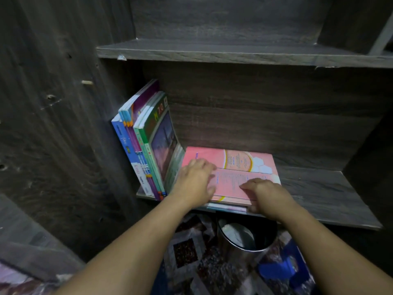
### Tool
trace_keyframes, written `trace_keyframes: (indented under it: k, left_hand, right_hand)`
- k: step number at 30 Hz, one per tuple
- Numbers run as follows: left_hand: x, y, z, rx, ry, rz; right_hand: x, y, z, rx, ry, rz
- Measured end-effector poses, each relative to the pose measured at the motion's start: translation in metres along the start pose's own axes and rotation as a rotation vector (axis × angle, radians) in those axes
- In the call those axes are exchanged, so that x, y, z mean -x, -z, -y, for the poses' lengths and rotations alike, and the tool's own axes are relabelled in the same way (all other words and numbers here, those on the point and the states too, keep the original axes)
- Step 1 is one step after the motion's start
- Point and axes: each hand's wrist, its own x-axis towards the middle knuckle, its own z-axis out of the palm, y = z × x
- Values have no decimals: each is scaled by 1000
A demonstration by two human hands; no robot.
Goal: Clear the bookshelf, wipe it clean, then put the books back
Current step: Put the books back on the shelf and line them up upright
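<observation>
A pink book lies flat on top of a small stack on the dark wooden shelf. My left hand rests on the book's left part with fingers spread. My right hand grips the stack's front edge, fingers on the pink cover and thumb under the edge. Several books stand leaning at the shelf's left end, against the side wall. The nearest green one sags toward the pink book.
An upper shelf board runs above. The cabinet's side panel stands at the left. Below the shelf sits a round metal bin on a patterned cloth.
</observation>
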Motion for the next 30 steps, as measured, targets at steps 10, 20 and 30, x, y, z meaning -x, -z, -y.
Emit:
trace_keyframes:
  k: [10, 20, 30]
  left_hand:
    - [-14, -34, -26, -126, -101, 66]
    - [4, -37, -11, 104, 184, -125]
    - [6, 14, -16, 602, 407, -571]
  right_hand:
    - [4, 2, -7, -15, 207, -470]
    - [7, 21, -14, -146, 26, -900]
    - [10, 14, 9, -254, -169, -324]
